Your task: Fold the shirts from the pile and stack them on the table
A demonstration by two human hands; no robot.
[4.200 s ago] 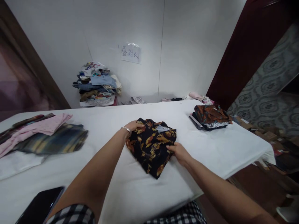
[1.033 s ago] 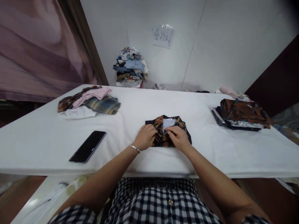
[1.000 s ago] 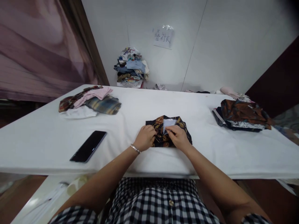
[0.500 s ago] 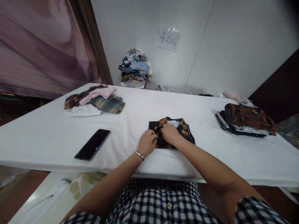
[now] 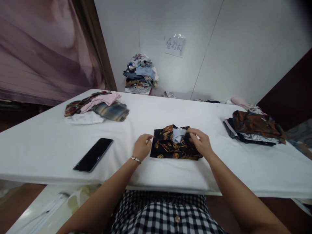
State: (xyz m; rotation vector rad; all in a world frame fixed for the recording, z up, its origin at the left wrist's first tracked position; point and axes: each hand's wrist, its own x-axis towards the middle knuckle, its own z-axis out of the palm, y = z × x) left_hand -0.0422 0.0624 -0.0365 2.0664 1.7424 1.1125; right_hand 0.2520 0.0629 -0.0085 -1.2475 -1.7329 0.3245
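Note:
A folded black shirt with an orange floral print (image 5: pixel 170 148) lies on the white table (image 5: pixel 156 112) in front of me, its pale blue collar lining facing up. My left hand (image 5: pixel 142 147) rests at the shirt's left edge, fingers loosely curled, holding nothing. My right hand (image 5: pixel 201 143) lies on the shirt's right side, fingertips touching the collar area. A thin bracelet sits on my left wrist.
A black phone (image 5: pixel 93 154) lies on the table to the left. Loose shirts (image 5: pixel 97 105) are heaped at the far left, a folded stack (image 5: pixel 253 126) at the far right. Beyond the table a clothes pile (image 5: pixel 140 73) stands against the wall, under a paper sign (image 5: pixel 174 45).
Both hands were pressed together on the shirt's collar; they have now moved apart, left hand off to the left edge, right hand to the right side. The folded shirt lies flatter.

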